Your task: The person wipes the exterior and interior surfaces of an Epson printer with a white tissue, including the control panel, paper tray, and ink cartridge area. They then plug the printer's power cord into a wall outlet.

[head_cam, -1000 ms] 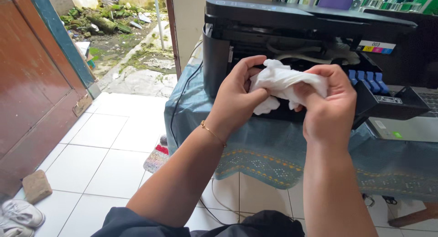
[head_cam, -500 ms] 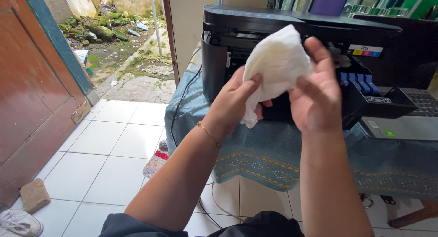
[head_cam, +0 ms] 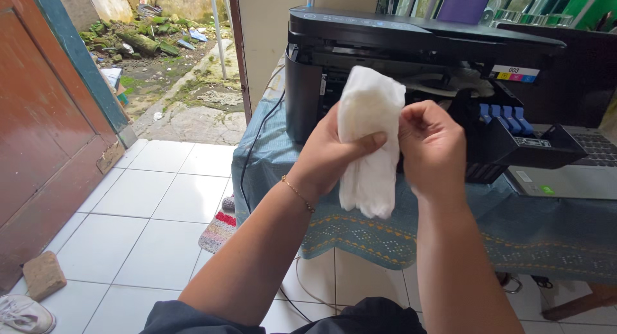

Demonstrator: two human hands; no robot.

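Note:
A white tissue [head_cam: 367, 141], folded into a long upright strip, is pinched between thumb and fingers of my left hand [head_cam: 331, 154], which wears a thin gold bracelet. My right hand [head_cam: 434, 151] grips the strip's right edge near its top. Both hands hover in front of a black printer [head_cam: 411, 45] with its lid raised. Blue ink-tank caps [head_cam: 504, 115] show in the open compartment on the printer's right side.
The printer stands on a table draped with a blue patterned cloth [head_cam: 385, 225]. A black cable [head_cam: 250, 147] hangs off the left edge. White floor tiles [head_cam: 141, 225], a brick [head_cam: 42, 275], a shoe [head_cam: 22, 315], a red-brown door [head_cam: 38, 115] and an open doorway lie left.
The tissue went from a crumpled wad to a spread sheet, and is now folded into a narrow vertical strip. My right hand dropped from its top to its side edge.

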